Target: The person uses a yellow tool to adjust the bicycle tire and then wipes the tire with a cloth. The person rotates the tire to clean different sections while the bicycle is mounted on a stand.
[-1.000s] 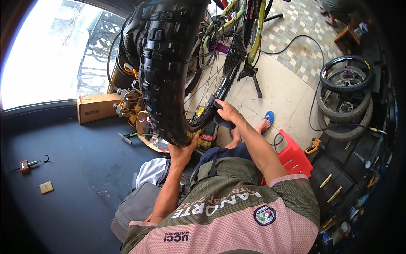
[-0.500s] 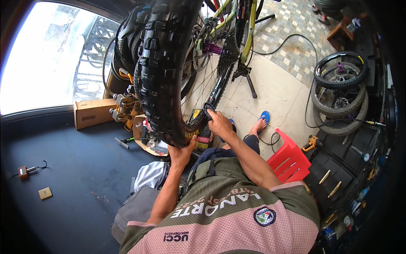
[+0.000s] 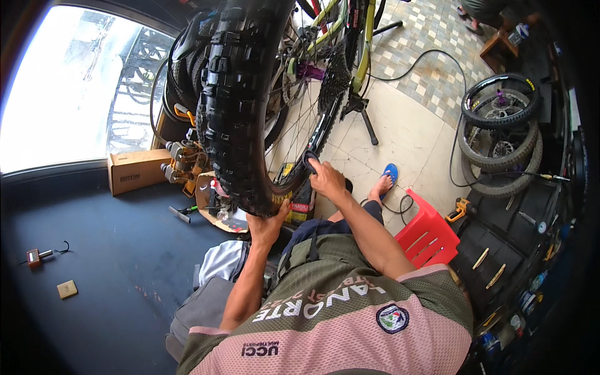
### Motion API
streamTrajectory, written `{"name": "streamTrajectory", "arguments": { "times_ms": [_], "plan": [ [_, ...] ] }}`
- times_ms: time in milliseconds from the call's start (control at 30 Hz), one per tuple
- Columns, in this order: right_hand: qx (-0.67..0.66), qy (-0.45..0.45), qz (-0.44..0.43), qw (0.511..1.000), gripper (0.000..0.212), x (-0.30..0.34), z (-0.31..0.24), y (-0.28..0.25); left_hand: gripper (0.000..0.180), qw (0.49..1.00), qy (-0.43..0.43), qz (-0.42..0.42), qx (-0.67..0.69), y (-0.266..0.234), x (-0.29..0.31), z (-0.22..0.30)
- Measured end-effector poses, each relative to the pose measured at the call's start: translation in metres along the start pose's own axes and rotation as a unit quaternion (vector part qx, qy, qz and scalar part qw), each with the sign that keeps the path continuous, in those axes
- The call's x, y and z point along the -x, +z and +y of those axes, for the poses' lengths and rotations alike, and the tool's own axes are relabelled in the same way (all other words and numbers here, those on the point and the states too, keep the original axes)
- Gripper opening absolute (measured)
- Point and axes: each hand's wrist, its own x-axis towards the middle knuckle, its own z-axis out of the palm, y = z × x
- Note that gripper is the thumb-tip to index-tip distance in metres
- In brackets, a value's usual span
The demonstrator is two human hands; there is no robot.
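Note:
A knobby black bicycle tire [image 3: 234, 119] stands upright in front of me, on a wheel with thin spokes and a dark cassette [image 3: 335, 84]. My left hand [image 3: 265, 226] is closed around the tire's lowest part, with the thumb up on its side near yellow lettering. On the wheel's right side, my right hand [image 3: 329, 181] has its fingers closed on a black loop-shaped piece [image 3: 310, 161] by the rim. Whether that loop is inner tube or a tool, I cannot tell. Behind the wheel shows a yellow-green bicycle frame [image 3: 364, 62].
At left, a dark blue surface bears a cardboard box [image 3: 134, 170], an open carton of parts [image 3: 219, 206] and a hanging scale [image 3: 36, 257]. A red plastic stool [image 3: 428, 231] stands at right, near stacked wheels [image 3: 500, 134]. Another person [image 3: 490, 12] is at the far right.
The black loop at my right fingers has tipped and shows a wider opening. My left hand keeps its place under the tire. The wheel has shifted only slightly.

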Motion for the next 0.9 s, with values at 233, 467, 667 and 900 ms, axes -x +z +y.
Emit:
{"name": "streamTrajectory", "arguments": {
  "times_ms": [233, 467, 667, 900],
  "plan": [
    [-0.037, -0.017, 0.021, 0.999, 0.059, -0.017, 0.007, 0.006, 0.025, 0.999, 0.039, -0.009, -0.008, 0.005, 0.007, 0.009],
    [-0.365, 0.007, -0.055, 0.929, 0.054, -0.020, 0.062, 0.020, 0.027, 0.999, -0.025, -0.018, -0.016, -0.001, 0.006, -0.023],
    [-0.542, 0.113, -0.061, 0.831, 0.063, 0.000, 0.100, -0.003, 0.033, 1.000, 0.022, -0.007, 0.009, 0.002, 0.006, -0.014],
    [-0.578, 0.029, -0.105, 0.809, 0.066, 0.010, 0.058, -0.014, 0.039, 1.000, -0.012, -0.021, 0.006, 0.003, 0.007, -0.032]
  ]
}}
